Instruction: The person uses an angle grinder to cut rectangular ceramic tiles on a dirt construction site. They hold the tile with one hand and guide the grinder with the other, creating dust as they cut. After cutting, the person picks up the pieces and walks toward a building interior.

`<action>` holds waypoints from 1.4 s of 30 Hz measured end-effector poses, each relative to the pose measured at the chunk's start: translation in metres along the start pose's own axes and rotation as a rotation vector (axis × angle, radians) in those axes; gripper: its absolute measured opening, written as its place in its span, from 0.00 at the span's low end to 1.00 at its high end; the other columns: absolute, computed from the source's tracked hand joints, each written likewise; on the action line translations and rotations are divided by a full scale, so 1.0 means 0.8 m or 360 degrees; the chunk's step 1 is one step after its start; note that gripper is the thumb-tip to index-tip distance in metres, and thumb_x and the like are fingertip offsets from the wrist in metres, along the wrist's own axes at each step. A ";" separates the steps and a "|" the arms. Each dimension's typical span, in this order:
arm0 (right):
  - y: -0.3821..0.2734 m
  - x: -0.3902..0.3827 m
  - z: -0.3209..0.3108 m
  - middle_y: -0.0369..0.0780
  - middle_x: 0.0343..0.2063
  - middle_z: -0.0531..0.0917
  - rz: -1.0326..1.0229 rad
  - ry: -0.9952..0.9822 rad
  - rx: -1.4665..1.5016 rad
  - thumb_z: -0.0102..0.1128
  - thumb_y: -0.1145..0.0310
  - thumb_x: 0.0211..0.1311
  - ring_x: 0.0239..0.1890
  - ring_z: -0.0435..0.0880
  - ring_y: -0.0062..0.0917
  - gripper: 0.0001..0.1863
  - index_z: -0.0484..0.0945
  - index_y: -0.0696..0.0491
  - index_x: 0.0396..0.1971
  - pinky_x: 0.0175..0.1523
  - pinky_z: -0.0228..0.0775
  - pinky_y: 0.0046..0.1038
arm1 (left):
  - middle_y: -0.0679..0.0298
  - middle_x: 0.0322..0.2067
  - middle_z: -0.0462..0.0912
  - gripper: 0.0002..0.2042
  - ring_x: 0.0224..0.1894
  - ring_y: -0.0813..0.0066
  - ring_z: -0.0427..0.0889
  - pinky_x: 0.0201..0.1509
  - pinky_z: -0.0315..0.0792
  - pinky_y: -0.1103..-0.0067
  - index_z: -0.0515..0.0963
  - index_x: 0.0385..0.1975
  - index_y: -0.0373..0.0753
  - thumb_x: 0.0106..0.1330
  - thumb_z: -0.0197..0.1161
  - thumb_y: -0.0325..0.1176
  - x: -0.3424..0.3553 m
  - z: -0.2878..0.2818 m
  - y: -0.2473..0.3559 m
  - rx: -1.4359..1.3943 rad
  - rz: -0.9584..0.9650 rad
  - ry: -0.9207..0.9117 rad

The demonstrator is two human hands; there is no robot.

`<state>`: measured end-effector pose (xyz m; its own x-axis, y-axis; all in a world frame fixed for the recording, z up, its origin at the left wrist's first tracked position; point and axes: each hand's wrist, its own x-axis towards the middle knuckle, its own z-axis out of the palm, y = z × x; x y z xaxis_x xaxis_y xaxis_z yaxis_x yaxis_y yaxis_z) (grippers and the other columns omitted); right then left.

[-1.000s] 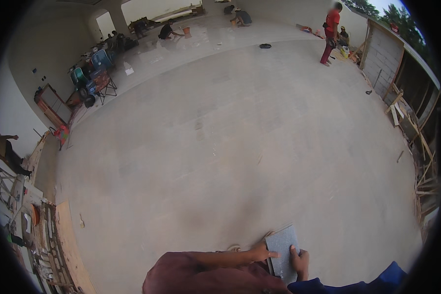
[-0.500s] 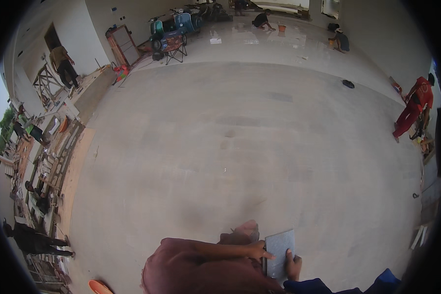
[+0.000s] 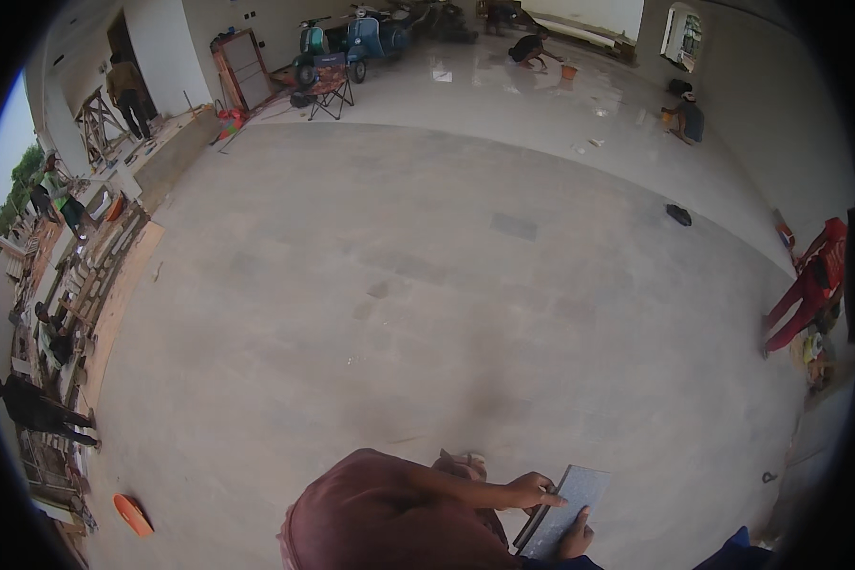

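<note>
A flat grey rectangular slab with a speckled face and a dark-and-light edge tilts at the bottom right. My left hand grips its left edge, thumb over the face. At the slab's lower right, my right hand presses a thumb on the face while its other fingers are mostly hidden behind it. The bare left forearm extends alongside maroon cloth, and a foot shows just beyond. Blue cloth lies at the lower edge beneath the right hand.
A wide grey floor spreads ahead. An orange basin rests at the lower left. Several people are around, including one in red at right and two crouching far off. Scooters and a folding chair stand at the back.
The slab has shifted slightly right and down and leans further right, both hands still on it. The whole view has turned; more of the orange basin shows.
</note>
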<state>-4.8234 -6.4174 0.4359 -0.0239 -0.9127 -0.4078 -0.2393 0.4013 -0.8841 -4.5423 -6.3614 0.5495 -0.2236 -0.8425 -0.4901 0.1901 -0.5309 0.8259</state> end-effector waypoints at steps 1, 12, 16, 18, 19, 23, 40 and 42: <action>-0.031 0.027 0.009 0.49 0.30 0.82 0.0023 0.0125 -0.0029 0.61 0.37 0.72 0.29 0.78 0.30 0.39 0.79 0.67 0.36 0.36 0.71 0.37 | 0.55 0.38 0.88 0.30 0.37 0.70 0.89 0.40 0.81 0.77 0.82 0.55 0.31 0.67 0.73 0.54 0.040 0.006 0.021 -0.0025 0.0060 0.0033; -0.347 0.411 -0.041 0.51 0.26 0.88 0.0004 0.0389 -0.0154 0.59 0.38 0.71 0.33 0.88 0.35 0.39 0.86 0.68 0.32 0.42 0.77 0.39 | 0.38 0.47 0.84 0.38 0.52 0.42 0.84 0.58 0.75 0.57 0.73 0.53 0.26 0.70 0.63 0.64 0.484 0.076 0.258 0.0461 0.0290 0.0842; -0.459 0.501 -0.072 0.57 0.39 0.89 0.0055 0.0145 -0.0360 0.64 0.36 0.65 0.43 0.90 0.48 0.42 0.82 0.70 0.47 0.49 0.78 0.44 | 0.47 0.50 0.83 0.30 0.49 0.59 0.85 0.52 0.79 0.66 0.73 0.55 0.26 0.78 0.59 0.55 0.601 0.064 0.355 0.0031 0.0279 0.0763; -0.502 0.544 -0.098 0.59 0.44 0.87 0.0096 0.0058 -0.0248 0.65 0.35 0.64 0.49 0.88 0.49 0.45 0.78 0.69 0.56 0.54 0.78 0.43 | 0.49 0.52 0.82 0.29 0.50 0.61 0.84 0.50 0.80 0.68 0.73 0.58 0.26 0.80 0.58 0.53 0.645 0.079 0.410 0.0000 0.0290 0.0807; -0.514 0.557 -0.108 0.60 0.47 0.86 0.0118 -0.0020 -0.0218 0.65 0.35 0.63 0.51 0.88 0.50 0.47 0.76 0.68 0.60 0.57 0.77 0.43 | 0.48 0.53 0.82 0.30 0.51 0.60 0.84 0.51 0.81 0.67 0.72 0.59 0.25 0.80 0.57 0.53 0.657 0.081 0.426 -0.0085 0.0221 0.0763; -0.601 0.658 -0.168 0.63 0.53 0.83 -0.0053 -0.0225 -0.0290 0.68 0.33 0.60 0.59 0.84 0.52 0.54 0.68 0.68 0.68 0.63 0.74 0.44 | 0.48 0.56 0.80 0.34 0.56 0.55 0.83 0.58 0.80 0.62 0.69 0.65 0.25 0.81 0.52 0.57 0.771 0.105 0.523 -0.0334 0.0139 0.0644; -0.946 1.143 -0.460 0.54 0.70 0.72 -0.1097 -0.0101 -0.0223 0.78 0.50 0.58 0.70 0.73 0.50 0.48 0.69 0.63 0.71 0.72 0.65 0.46 | 0.51 0.37 0.80 0.23 0.36 0.61 0.81 0.40 0.74 0.65 0.70 0.51 0.36 0.80 0.52 0.54 1.462 0.266 0.963 -0.1457 -0.0215 -0.1772; -0.941 1.181 -0.473 0.52 0.70 0.72 -0.1102 0.0021 -0.0331 0.76 0.47 0.59 0.71 0.72 0.49 0.47 0.70 0.61 0.70 0.71 0.67 0.46 | 0.52 0.36 0.80 0.24 0.36 0.61 0.80 0.42 0.73 0.66 0.70 0.51 0.36 0.81 0.49 0.55 1.499 0.297 0.988 -0.1420 -0.0432 -0.1827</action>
<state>-5.0334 -7.6110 0.8025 0.1885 -0.9537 0.2343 -0.3834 -0.2911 -0.8765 -4.8878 -7.7693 0.6806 -0.8832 -0.4046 0.2370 0.4361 -0.8945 0.0981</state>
